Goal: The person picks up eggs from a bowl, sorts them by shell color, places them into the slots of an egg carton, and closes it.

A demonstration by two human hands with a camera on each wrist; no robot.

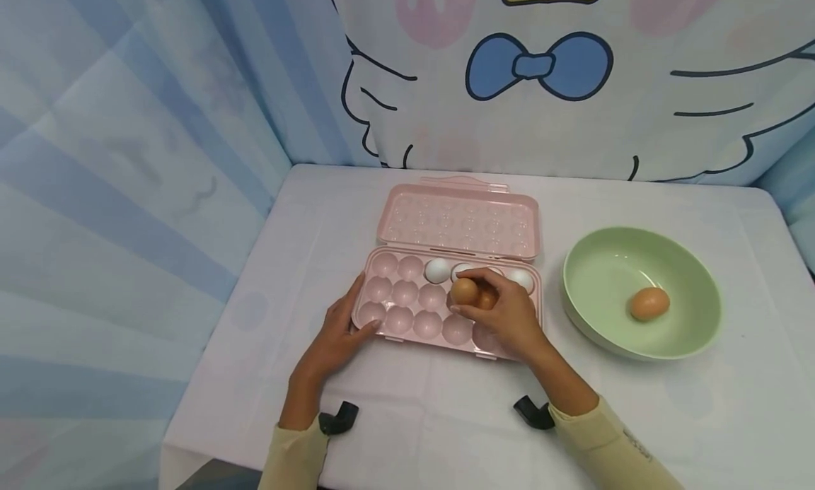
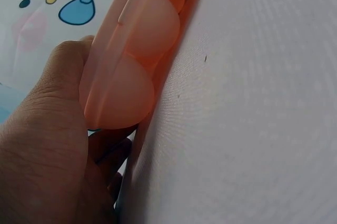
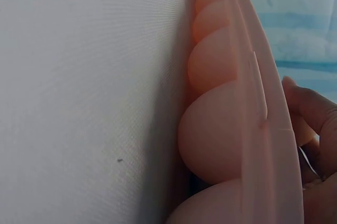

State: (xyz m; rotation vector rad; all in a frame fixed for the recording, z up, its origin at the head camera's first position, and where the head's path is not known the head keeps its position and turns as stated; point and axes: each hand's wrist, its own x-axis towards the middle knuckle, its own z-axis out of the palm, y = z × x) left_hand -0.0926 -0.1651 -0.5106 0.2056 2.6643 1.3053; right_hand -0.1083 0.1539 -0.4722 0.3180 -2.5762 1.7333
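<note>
A pink plastic egg tray (image 1: 397, 338) lies on the table with its lid (image 1: 458, 218) folded back. White eggs (image 1: 437, 271) sit in its back row, some partly covered by my right hand (image 1: 506, 310). That hand pinches a brown egg (image 1: 464, 291) between thumb and fingers over the middle row. Behind those fingers, another brown egg (image 1: 487, 298) is partly hidden. My left hand (image 1: 340, 334) holds the tray's left end, its thumb at the front corner; the left wrist view shows the tray's rounded cups (image 2: 124, 92) beside this hand.
To the right of the tray stands a green bowl (image 1: 592, 327) with one brown egg (image 1: 649, 304) inside. A white cloth (image 1: 407, 419) covers the table, and a printed curtain (image 1: 535, 129) hangs along its back edge.
</note>
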